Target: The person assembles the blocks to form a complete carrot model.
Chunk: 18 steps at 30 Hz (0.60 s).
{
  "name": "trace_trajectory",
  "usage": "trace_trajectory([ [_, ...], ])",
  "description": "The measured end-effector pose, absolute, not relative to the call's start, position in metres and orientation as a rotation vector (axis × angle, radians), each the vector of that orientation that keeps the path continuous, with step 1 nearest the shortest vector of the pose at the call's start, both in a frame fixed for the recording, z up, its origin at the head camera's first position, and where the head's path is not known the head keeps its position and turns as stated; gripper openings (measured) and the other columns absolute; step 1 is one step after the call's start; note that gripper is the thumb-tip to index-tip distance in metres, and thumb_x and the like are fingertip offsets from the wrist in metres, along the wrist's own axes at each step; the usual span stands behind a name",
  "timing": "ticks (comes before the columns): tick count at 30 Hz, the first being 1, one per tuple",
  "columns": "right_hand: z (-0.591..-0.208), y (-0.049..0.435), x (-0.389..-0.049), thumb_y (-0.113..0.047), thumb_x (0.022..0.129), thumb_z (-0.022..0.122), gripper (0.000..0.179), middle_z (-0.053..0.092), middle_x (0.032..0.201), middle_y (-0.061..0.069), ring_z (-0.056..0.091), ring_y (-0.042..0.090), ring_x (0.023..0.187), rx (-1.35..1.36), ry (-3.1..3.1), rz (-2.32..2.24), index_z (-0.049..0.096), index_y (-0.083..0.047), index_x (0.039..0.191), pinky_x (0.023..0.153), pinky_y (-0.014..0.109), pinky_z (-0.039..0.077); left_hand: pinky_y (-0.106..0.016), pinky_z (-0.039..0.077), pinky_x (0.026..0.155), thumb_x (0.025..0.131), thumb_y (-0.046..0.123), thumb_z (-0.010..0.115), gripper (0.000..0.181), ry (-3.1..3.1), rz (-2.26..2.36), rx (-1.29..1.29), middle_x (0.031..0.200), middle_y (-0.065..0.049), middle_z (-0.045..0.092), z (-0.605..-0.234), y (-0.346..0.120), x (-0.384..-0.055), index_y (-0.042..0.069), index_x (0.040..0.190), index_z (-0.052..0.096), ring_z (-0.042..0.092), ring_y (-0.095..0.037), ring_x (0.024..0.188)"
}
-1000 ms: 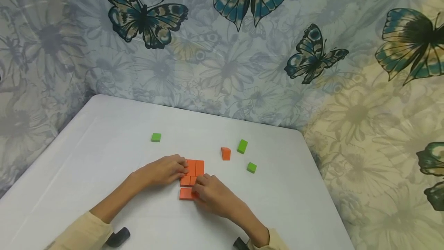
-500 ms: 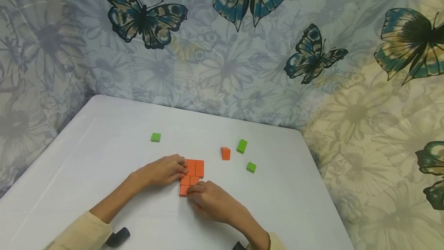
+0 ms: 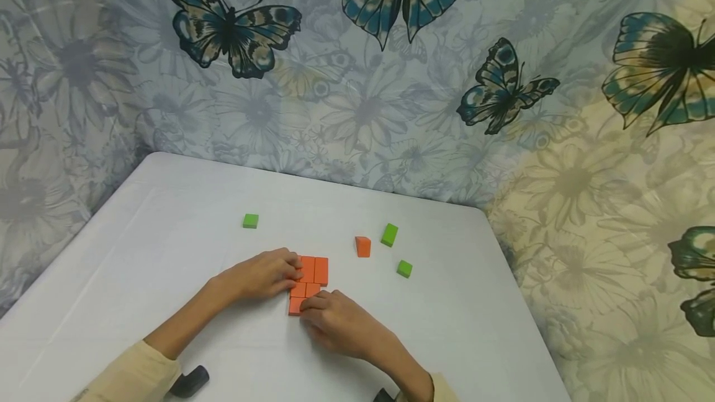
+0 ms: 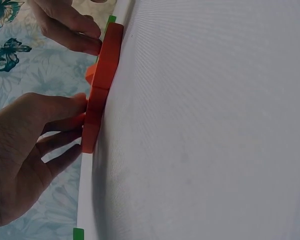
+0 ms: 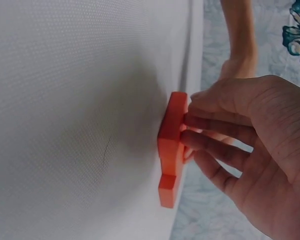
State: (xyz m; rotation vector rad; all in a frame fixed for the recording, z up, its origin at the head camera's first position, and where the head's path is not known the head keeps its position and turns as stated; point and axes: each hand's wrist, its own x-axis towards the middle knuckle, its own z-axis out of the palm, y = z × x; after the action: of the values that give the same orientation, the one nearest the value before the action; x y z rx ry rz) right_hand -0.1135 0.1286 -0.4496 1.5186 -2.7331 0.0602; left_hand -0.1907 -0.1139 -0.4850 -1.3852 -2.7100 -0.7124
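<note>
The near block [image 3: 294, 306] now meets the cluster [image 3: 313, 272] at six o'clock, the gap gone, so the shape seems tighter. Right grip [image 3: 342, 324] rests at that block's three o'clock, left grip [image 3: 267, 275] at the cluster's ten; both touch with fingers loose, unclamped.

Left forearm [image 3: 187, 321] and right forearm [image 3: 398, 358] reach forward, converging. Left hand [image 3: 269, 275] is palm-down, farther forward; its fingers [image 4: 58, 142] slightly bent and parted, thumb [image 4: 65, 106] extended. Right hand [image 3: 337, 322], likewise palm-down: fingers [image 5: 220, 146] loosely bent, gaps visible between them.
</note>
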Motion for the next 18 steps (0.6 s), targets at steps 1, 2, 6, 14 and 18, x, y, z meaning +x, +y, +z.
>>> trace_trajectory([
  [1, -0.4493, 0.1285, -0.1132, -0.015, 0.096, 0.075, 0.02, 0.075, 0.121, -0.007, 0.067, 0.008, 0.11, 1.517, -2.74, 0.063, 0.078, -0.014, 0.115, 0.091, 0.018, 0.053, -0.032, 0.058, 0.095, 0.097, 0.017, 0.074, 0.02, -2.71, -0.711, -1.384, 0.111, 0.001, 0.071, -0.485, -0.1138, -0.1907, 0.009, 0.113, 0.081, 0.063, -0.013, 0.104],
  [2, -0.449, 0.1283, -0.1128, -0.015, 0.096, 0.075, 0.02, 0.075, 0.121, -0.007, 0.067, 0.008, 0.11, 1.517, -2.741, 0.065, 0.078, -0.014, 0.115, 0.091, 0.018, 0.054, -0.032, 0.058, 0.095, 0.097, 0.017, 0.074, 0.02, -2.712, -0.709, -1.383, 0.111, 0.001, 0.071, -0.485, -0.1137, -0.1906, 0.009, 0.113, 0.081, 0.063, -0.014, 0.104],
  [6, -0.4485, 0.1276, -0.1122, -0.016, 0.095, 0.076, 0.021, 0.074, 0.122, -0.007, 0.066, 0.008, 0.111, 1.516, -2.751, 0.074, 0.078, -0.014, 0.117, 0.092, 0.018, 0.054, -0.032, 0.058, 0.095, 0.096, 0.017, 0.075, 0.02, -2.725, -0.705, -1.377, 0.112, 0.0, 0.071, -0.4845, -0.1139, -0.1901, 0.008, 0.113, 0.081, 0.063, -0.014, 0.104],
  [14, -0.4499, 0.1268, -0.1119, -0.018, 0.094, 0.077, 0.022, 0.075, 0.122, -0.006, 0.066, 0.008, 0.11, 1.503, -2.74, 0.061, 0.078, -0.015, 0.116, 0.09, 0.017, 0.053, -0.033, 0.058, 0.095, 0.095, 0.018, 0.076, 0.022, -2.734, -0.695, -1.377, 0.114, -0.001, 0.071, -0.4839, -0.1136, -0.1889, 0.008, 0.114, 0.081, 0.063, -0.016, 0.106],
  [18, -0.4504, 0.1271, -0.1124, -0.018, 0.094, 0.077, 0.021, 0.074, 0.121, -0.006, 0.065, 0.009, 0.109, 1.51, -2.732, 0.073, 0.078, -0.015, 0.115, 0.09, 0.017, 0.053, -0.033, 0.058, 0.095, 0.095, 0.018, 0.076, 0.021, -2.745, -0.697, -1.372, 0.113, 0.0, 0.07, -0.4838, -0.1134, -0.1885, 0.009, 0.114, 0.081, 0.063, -0.015, 0.105],
])
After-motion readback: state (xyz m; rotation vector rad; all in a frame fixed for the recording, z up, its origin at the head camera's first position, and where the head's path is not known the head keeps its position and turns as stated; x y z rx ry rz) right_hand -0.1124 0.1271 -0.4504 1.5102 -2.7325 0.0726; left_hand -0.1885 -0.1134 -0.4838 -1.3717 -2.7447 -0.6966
